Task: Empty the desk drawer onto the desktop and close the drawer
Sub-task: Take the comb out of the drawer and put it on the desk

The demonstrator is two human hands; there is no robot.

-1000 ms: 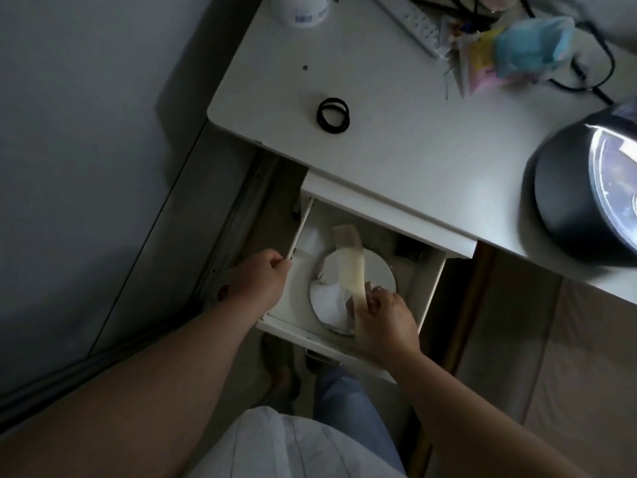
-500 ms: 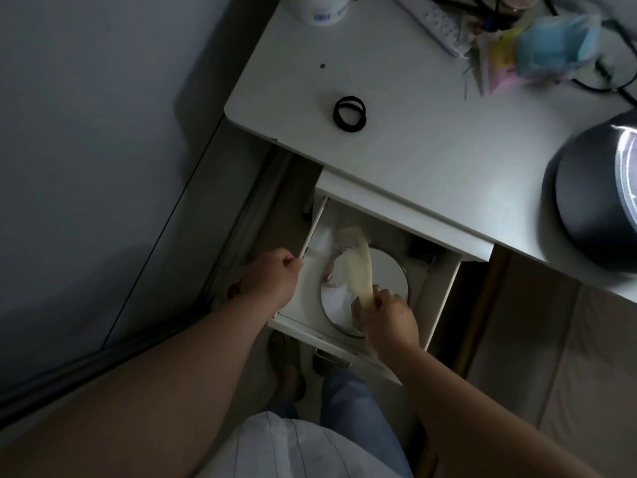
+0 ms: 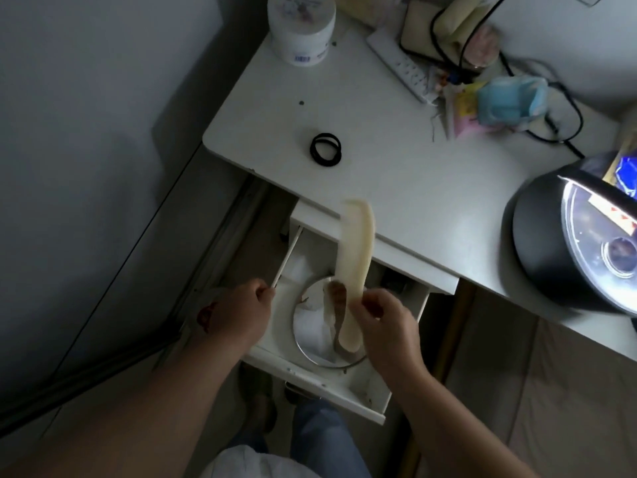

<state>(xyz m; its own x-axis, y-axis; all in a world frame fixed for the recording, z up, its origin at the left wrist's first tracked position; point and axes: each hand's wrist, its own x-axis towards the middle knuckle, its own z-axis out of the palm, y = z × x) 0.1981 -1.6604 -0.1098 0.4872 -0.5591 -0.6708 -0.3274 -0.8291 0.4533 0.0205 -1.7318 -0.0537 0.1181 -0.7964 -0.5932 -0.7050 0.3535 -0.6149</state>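
Note:
The white desk drawer (image 3: 320,386) stands pulled out under the white desktop (image 3: 406,174). My right hand (image 3: 382,322) grips a long cream comb (image 3: 355,260) by its lower part and holds it lifted above the drawer, its top end over the desk's front edge. My left hand (image 3: 241,312) is closed on the drawer's left wall. A round mirror (image 3: 312,334) lies flat in the drawer and reflects the comb. White paper lies beside it at the left.
On the desktop lie black hair ties (image 3: 325,149), a white jar (image 3: 301,27), a remote (image 3: 401,65), cables, a blue face mask (image 3: 510,100) on packets, and a black domed appliance (image 3: 579,243) at the right. A grey wall runs along the left. My knees are below the drawer.
My right hand has raised the comb out of the drawer, up and toward the desktop. My left hand has stayed on the drawer's left wall. The camera has shifted.

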